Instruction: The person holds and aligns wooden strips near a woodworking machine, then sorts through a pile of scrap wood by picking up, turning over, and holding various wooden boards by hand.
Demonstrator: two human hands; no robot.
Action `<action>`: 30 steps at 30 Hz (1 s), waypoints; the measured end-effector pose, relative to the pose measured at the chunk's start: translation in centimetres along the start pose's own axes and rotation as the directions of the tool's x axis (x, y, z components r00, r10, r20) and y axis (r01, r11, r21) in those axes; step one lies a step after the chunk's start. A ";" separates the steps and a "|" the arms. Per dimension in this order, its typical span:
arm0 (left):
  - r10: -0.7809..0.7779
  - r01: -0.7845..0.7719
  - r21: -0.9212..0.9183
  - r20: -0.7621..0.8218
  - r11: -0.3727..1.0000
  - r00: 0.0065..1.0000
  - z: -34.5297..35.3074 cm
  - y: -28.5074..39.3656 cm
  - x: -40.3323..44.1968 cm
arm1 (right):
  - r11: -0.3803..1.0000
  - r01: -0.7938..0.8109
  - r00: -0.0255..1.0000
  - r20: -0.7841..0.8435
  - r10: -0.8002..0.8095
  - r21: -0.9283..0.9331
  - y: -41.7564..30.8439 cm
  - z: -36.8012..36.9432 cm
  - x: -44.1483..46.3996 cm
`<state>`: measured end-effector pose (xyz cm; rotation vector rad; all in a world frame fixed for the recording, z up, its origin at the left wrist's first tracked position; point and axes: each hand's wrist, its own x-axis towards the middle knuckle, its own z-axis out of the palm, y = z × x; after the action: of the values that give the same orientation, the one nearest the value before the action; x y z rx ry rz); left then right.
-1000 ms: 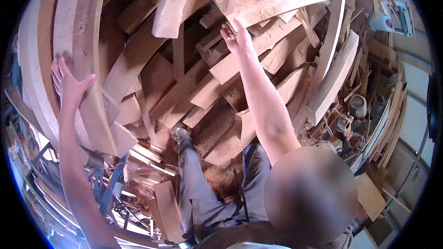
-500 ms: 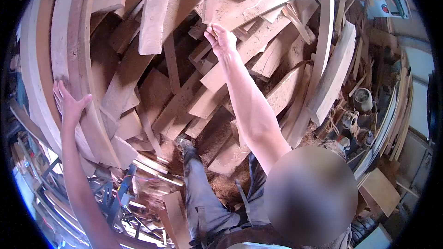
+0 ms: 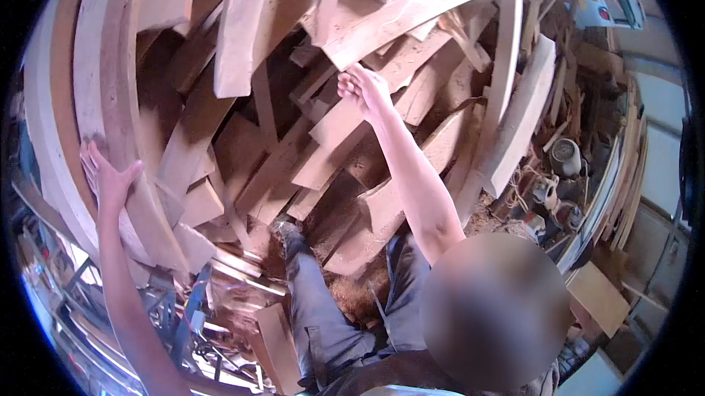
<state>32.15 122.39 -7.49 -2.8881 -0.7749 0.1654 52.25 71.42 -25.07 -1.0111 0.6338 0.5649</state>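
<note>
My left hand [image 3: 111,175] lies with fingers and thumb spread on the long upright planks [image 3: 121,124] at the left. My right hand [image 3: 369,95] is in front of the wood pile, its fingers curled at the near corner of a wide pale board [image 3: 411,10]. The fingertips pinch that corner, though part of the grip is hidden. Below the right hand lie overlapping cut boards [image 3: 352,120], and a thick pale beam [image 3: 236,51] stands out to its left.
Long pale timbers [image 3: 525,113] lean at the right of the pile. A small motor-like housing [image 3: 565,157] sits amid clutter further right. Sawdust [image 3: 360,297] covers the floor between my legs. A blurred round patch [image 3: 494,311] hides the lower right.
My right hand has moved down and slightly right, and the wide board's near end has come with it. My left hand stays on the upright planks. The whole view has shifted slightly.
</note>
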 end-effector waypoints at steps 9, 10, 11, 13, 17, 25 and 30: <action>0.044 -0.043 0.050 -0.029 0.998 0.999 1.9 -2.0 0.7 | 0.966 0.026 0.967 -0.238 -0.090 -0.258 -2.9 -15.6 -10.5; 0.045 -0.043 0.075 -0.032 0.996 0.998 1.8 -2.0 0.7 | 0.970 -0.001 0.975 -0.216 -0.052 -0.242 -2.7 -16.6 -12.4; 0.038 -0.036 0.080 -0.022 0.996 0.999 1.6 -1.7 0.6 | 0.977 -0.014 0.961 -0.273 -0.046 -0.214 -1.9 -17.5 -14.1; 0.018 -0.017 0.091 -0.005 0.996 1.000 0.6 -0.7 0.4 | 0.972 -0.074 0.974 -0.227 0.022 -0.224 -0.1 -20.2 -17.1; -0.059 0.059 0.114 0.003 0.992 0.998 -1.1 1.9 0.4 | 0.973 -0.218 0.936 -0.299 0.186 -0.076 3.7 -20.6 -22.4; 0.045 -0.070 -0.117 -0.203 0.991 0.978 -0.3 5.3 3.4 | 0.925 -0.301 0.952 -0.026 0.303 -0.230 7.0 -7.9 -19.7; 0.033 -0.036 -0.031 -0.093 0.999 0.995 -2.7 6.0 2.7 | 0.909 -0.295 0.889 0.265 0.374 -0.295 15.0 6.2 -12.9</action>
<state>37.83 118.31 -6.09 -2.9173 -0.7186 0.0232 34.31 81.51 -22.31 -1.0180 0.4593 1.1146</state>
